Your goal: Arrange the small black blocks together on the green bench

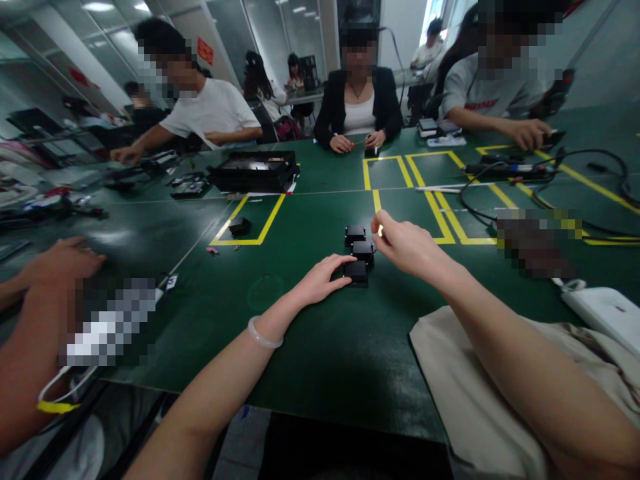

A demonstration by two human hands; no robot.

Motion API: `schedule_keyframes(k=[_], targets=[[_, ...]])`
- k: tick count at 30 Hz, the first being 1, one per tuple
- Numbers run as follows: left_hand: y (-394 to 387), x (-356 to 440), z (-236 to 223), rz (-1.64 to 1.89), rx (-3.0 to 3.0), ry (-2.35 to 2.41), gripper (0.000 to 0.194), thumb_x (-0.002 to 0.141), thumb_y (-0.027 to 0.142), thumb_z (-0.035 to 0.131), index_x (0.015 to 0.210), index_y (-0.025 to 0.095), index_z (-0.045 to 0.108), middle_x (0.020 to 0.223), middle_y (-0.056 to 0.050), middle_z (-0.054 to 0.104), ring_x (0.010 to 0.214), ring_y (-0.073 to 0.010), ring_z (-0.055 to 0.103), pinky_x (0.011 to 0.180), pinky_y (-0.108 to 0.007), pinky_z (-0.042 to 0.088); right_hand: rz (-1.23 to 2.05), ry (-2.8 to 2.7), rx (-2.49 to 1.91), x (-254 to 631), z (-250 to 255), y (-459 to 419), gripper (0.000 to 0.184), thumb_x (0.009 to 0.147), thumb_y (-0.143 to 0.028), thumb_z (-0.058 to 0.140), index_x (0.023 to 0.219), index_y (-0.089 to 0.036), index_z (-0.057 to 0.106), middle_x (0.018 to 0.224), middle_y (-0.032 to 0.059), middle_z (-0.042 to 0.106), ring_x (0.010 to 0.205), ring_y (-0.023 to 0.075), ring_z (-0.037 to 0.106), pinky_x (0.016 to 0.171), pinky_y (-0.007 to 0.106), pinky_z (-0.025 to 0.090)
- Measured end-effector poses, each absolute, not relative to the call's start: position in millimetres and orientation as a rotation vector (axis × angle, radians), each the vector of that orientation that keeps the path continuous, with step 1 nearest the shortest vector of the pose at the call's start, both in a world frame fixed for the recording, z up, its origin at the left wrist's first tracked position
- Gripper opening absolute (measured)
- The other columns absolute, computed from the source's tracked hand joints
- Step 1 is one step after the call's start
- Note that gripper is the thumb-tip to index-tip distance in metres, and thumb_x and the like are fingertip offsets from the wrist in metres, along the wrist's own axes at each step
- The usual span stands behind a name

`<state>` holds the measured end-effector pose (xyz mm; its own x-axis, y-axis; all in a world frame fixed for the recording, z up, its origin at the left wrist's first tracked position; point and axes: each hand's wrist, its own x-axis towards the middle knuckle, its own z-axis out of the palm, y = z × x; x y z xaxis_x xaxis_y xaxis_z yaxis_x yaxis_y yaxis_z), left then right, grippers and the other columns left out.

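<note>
Several small black box-shaped parts stand in a short row on the green table in front of me. My left hand [323, 279], with a pale bangle at the wrist, has its thumb and fingers against the nearest black box-shaped part [356, 272]. Behind that part sit a middle one [363, 249] and a farther one [355, 233]. My right hand [403, 243] is closed in a pinch just right of the row. Its fingertips are beside the middle part, and whatever they hold is too small to make out.
Yellow tape [280, 217] marks rectangles on the green table [310, 360]. A small black piece [240, 226] and a black tray [253, 171] are left. Beige cloth [460, 373], a white device [607, 313] and black cables [520, 167] are right. Other people sit around the table.
</note>
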<state>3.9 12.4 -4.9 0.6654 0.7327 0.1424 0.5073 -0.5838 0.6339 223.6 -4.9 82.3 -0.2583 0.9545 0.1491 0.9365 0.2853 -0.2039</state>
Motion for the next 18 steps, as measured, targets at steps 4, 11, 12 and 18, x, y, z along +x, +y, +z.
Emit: schedule_keyframes(k=[4, 11, 12, 18], targets=[[11.7, 3.7, -5.3, 0.542, 2.318, 0.952, 0.044, 0.089, 0.029, 0.056, 0.132, 0.027, 0.047, 0.121, -0.007, 0.055, 0.110, -0.0237, 0.052, 0.091, -0.035, 0.043, 0.110, -2.287, -1.728, 219.8, 81.4, -6.3, 0.023, 0.092, -0.036, 0.038, 0.108, -0.023, 0.046, 0.084, 0.0045, 0.068, 0.073, 0.0218, 0.061, 0.052, 0.028, 0.025], [10.4, 4.0, -2.5, 0.538, 2.318, 0.951, 0.043, 0.090, 0.030, 0.055, 0.132, 0.026, 0.047, 0.122, -0.008, 0.055, 0.111, -0.0239, 0.052, 0.093, -0.037, 0.042, 0.155, -2.312, -1.736, 226.8, 81.5, -1.3, 0.020, 0.092, -0.035, 0.038, 0.106, -0.023, 0.046, 0.085, 0.0039, 0.068, 0.072, 0.0209, 0.060, 0.052, 0.027, 0.025], [10.4, 4.0, -2.4, 0.537, 2.321, 0.952, 0.044, 0.090, 0.030, 0.056, 0.132, 0.026, 0.047, 0.122, -0.008, 0.055, 0.111, -0.0241, 0.052, 0.094, -0.037, 0.042, 0.175, -2.308, -1.731, 227.7, 81.5, -0.7, 0.020, 0.092, -0.035, 0.039, 0.107, -0.023, 0.045, 0.086, 0.0039, 0.068, 0.072, 0.0207, 0.060, 0.052, 0.027, 0.025], [10.6, 3.7, -4.0, 0.539, 2.329, 0.964, 0.043, 0.090, 0.031, 0.055, 0.133, 0.027, 0.046, 0.122, -0.007, 0.055, 0.110, -0.0242, 0.052, 0.093, -0.037, 0.042, 0.063, -2.297, -1.748, 221.7, 80.7, -4.2, 0.021, 0.092, -0.041, 0.041, 0.094, -0.023, 0.050, 0.080, 0.0037, 0.066, 0.071, 0.0202, 0.059, 0.051, 0.026, 0.023]])
